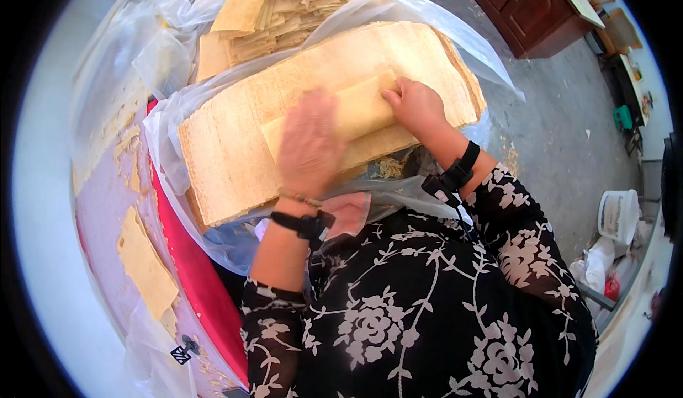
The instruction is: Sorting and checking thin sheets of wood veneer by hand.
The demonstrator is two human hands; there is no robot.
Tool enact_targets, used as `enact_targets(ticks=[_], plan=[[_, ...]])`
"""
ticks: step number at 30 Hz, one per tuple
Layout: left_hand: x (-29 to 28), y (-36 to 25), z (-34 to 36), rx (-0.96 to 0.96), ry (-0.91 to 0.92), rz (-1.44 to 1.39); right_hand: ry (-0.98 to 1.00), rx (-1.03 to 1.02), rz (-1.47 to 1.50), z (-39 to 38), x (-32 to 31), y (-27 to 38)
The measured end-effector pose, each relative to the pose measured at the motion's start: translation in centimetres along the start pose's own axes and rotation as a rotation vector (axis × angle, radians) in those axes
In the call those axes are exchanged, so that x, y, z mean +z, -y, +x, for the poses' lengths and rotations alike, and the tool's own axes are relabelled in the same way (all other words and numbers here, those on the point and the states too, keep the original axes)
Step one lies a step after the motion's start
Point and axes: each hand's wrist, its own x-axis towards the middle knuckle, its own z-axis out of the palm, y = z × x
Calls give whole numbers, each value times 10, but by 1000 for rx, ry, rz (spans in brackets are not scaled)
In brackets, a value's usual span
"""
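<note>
A tall stack of thin, pale tan sheets [235, 142] lies slantwise in front of me. On top of it rests a narrower, yellower thin sheet [359, 110], whose exact material I cannot make out. My left hand [309, 142] lies flat across the left part of this yellow sheet, its fingers stretched out and blurred by motion. At the sheet's far right end, my right hand [418, 106] pinches the edge between thumb and fingers.
Clear plastic film [434, 17] surrounds the stack. Beyond it is a heap of more tan sheets [277, 14]. Broken sheet pieces [146, 263] lie on the pale surface at left, beside a red edge [188, 263]. A white bucket [617, 216] stands at right; a brown cabinet [530, 10] is farther back.
</note>
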Motion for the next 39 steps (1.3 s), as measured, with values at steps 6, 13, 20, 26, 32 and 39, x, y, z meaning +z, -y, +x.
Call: enact_targets(ticks=[6,13,20,26,32,39], plan=[[17,-8,-1,12,173,-42,-362,-232,-36,-16,11,16],[20,-2,-2,31,242,-61,-8,-635,-233,-28,35,16],[15,33,-14,15,164,22,30,-630,-226,-17,40,17],[-6,59,-26,166,49,128,-78,-360,655,14,-1,-2],[-66,130,20,-471,-91,148,-96,-353,-230,10,0,-40],[-33,289,120,-817,-66,442,-25,-307,-197,11,-2,-29]])
